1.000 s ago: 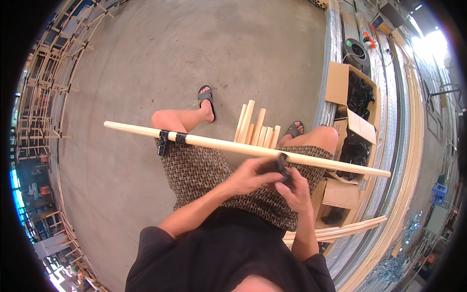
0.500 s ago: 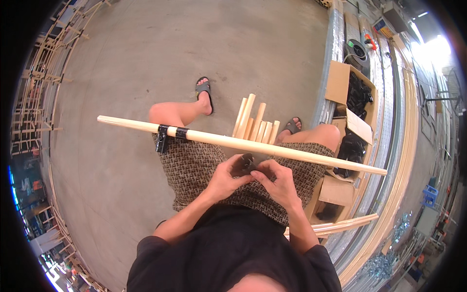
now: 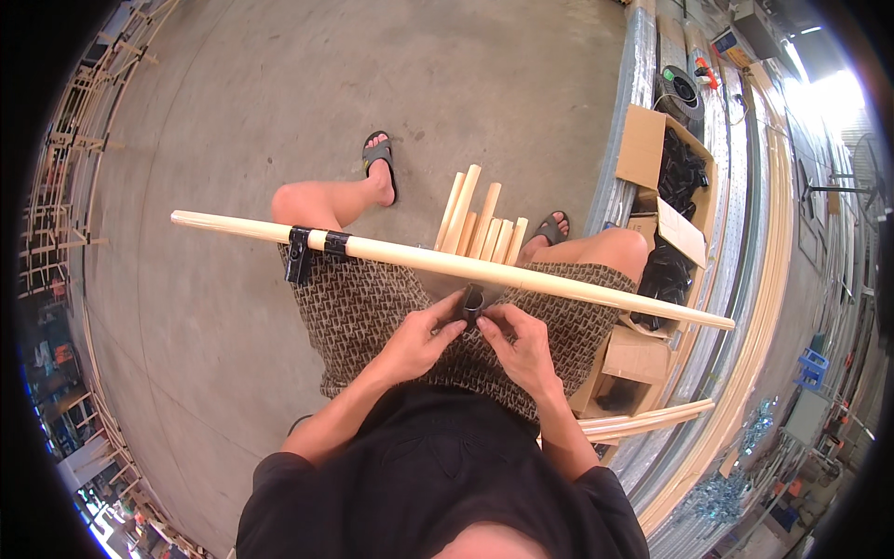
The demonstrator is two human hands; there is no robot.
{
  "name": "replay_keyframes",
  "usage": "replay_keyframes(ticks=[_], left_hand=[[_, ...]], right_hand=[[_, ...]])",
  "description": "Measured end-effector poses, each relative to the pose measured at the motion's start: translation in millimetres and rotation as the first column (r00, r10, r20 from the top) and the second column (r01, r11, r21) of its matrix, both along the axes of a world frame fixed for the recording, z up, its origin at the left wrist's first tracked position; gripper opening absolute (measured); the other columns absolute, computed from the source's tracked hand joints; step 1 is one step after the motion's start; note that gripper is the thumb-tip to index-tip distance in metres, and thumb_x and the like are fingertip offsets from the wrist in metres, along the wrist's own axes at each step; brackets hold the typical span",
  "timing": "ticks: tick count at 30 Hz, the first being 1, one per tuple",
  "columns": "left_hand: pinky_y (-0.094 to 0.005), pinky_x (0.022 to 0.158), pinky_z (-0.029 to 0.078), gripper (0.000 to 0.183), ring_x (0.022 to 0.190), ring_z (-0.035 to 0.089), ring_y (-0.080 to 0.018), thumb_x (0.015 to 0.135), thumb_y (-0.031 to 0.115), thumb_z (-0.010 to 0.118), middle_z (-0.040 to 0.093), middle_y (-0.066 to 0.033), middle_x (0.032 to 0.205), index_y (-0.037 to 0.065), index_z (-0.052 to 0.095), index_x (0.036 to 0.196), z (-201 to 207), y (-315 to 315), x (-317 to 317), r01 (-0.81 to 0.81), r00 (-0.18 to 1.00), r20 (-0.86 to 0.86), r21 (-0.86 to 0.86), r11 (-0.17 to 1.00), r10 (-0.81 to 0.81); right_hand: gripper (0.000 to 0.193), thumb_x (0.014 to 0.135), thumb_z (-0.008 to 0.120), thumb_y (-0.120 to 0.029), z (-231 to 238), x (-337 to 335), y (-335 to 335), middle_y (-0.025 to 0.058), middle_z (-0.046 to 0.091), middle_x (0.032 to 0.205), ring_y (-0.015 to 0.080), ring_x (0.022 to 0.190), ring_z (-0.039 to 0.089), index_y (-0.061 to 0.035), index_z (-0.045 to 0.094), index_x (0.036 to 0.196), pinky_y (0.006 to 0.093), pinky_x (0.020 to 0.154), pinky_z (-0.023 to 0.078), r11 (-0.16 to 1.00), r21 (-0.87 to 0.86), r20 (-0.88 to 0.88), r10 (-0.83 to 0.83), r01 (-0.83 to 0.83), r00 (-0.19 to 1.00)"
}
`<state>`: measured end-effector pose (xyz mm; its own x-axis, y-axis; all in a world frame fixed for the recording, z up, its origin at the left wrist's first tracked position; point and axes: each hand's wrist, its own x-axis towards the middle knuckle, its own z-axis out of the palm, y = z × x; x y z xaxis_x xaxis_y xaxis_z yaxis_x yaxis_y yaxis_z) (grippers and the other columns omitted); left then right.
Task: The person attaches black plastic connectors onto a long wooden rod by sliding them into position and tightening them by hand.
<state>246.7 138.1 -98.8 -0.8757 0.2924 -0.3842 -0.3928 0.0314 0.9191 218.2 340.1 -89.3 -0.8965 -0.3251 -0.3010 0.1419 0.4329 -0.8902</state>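
Note:
A long cream-coloured pipe (image 3: 484, 272) lies crosswise over my thighs, its left end tilted away from me. Toward its left part sits a black pipe clamp fitting (image 3: 298, 256), with a black band (image 3: 336, 244) just right of it. Between my fingers, on the near side of the pipe, is a small black pipe fitting (image 3: 474, 302) with a curved, open top. My left hand (image 3: 421, 341) pinches it from the left. My right hand (image 3: 518, 341) grips its right side with thumb and fingertips. Several short cream pipes (image 3: 473, 210) stand upright between my knees.
At my right are open cardboard boxes (image 3: 643, 146) of black fittings (image 3: 683, 172). More long pipes (image 3: 643, 424) lie near my right elbow, beside wrapped metal lengths (image 3: 633, 79). A rack of pipe frames (image 3: 79, 140) runs along the far left.
The black fitting in my hands has turned so its curved opening now shows. My fingers have shifted to its two sides. The view has moved slightly.

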Motion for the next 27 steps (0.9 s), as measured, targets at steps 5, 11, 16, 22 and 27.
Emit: replay_keyframes(ticks=[5,11,16,22,27], left_hand=[[-0.0342,0.108,0.043,0.052,0.126,0.054,-0.0196,0.100,0.004,0.054,0.057,-0.0162,0.139,-0.008,0.038,0.148,-17.9,2.8,6.7,-0.100,0.988,0.134,0.180,0.979,0.076],[-0.0355,0.109,0.042,0.052,0.128,0.054,-0.0218,0.099,0.004,0.054,0.057,-0.0162,0.138,-0.008,0.038,0.148,-17.9,3.0,2.3,-0.123,0.978,0.197,0.290,0.949,0.067],[-0.0362,0.108,0.043,0.053,0.128,0.055,-0.0219,0.097,0.002,0.056,0.058,-0.0164,0.137,-0.006,0.040,0.147,-14.3,-1.6,-0.8,-0.114,0.973,0.228,0.320,0.940,0.041],[-0.0329,0.099,0.050,0.052,0.122,0.058,-0.0182,0.094,-0.006,0.056,0.060,-0.0117,0.134,-0.005,0.044,0.145,-22.3,-13.1,-6.2,-0.073,0.979,0.204,0.416,0.906,-0.015],[-0.0344,0.098,0.052,0.049,0.122,0.058,-0.0185,0.092,-0.007,0.059,0.061,-0.0109,0.131,-0.003,0.049,0.139,-41.4,-7.4,-3.1,-0.083,0.995,0.074,0.210,0.974,0.068]], right_hand=[[0.017,0.090,0.071,-0.008,0.0,3.4,0.3,0.0164,0.070,0.092,0.0246,0.079,0.071,0.0030,0.067,0.103,0.0325,0.069,0.055,0.999,-0.041,-0.062,-0.029,0.026,0.998],[0.017,0.089,0.074,-0.008,4.0,2.8,0.9,0.0105,0.071,0.084,0.0160,0.075,0.069,0.0027,0.068,0.100,0.0287,0.068,0.055,0.999,-0.033,-0.102,-0.035,0.032,0.994],[0.022,0.088,0.075,-0.010,2.4,2.2,3.7,0.0104,0.071,0.089,0.0150,0.076,0.068,0.0021,0.068,0.105,0.0286,0.069,0.055,0.996,-0.079,-0.089,-0.046,0.039,0.995],[0.036,0.088,0.077,-0.014,0.1,-2.4,12.4,0.0107,0.072,0.091,0.0142,0.079,0.070,0.0034,0.062,0.116,0.0279,0.072,0.055,0.990,-0.140,-0.003,0.010,-0.011,1.000],[0.031,0.087,0.079,-0.015,8.0,7.2,2.1,0.0091,0.073,0.085,0.0141,0.077,0.071,0.0027,0.062,0.105,0.0276,0.071,0.055,0.995,-0.104,0.043,0.006,-0.002,0.999]])
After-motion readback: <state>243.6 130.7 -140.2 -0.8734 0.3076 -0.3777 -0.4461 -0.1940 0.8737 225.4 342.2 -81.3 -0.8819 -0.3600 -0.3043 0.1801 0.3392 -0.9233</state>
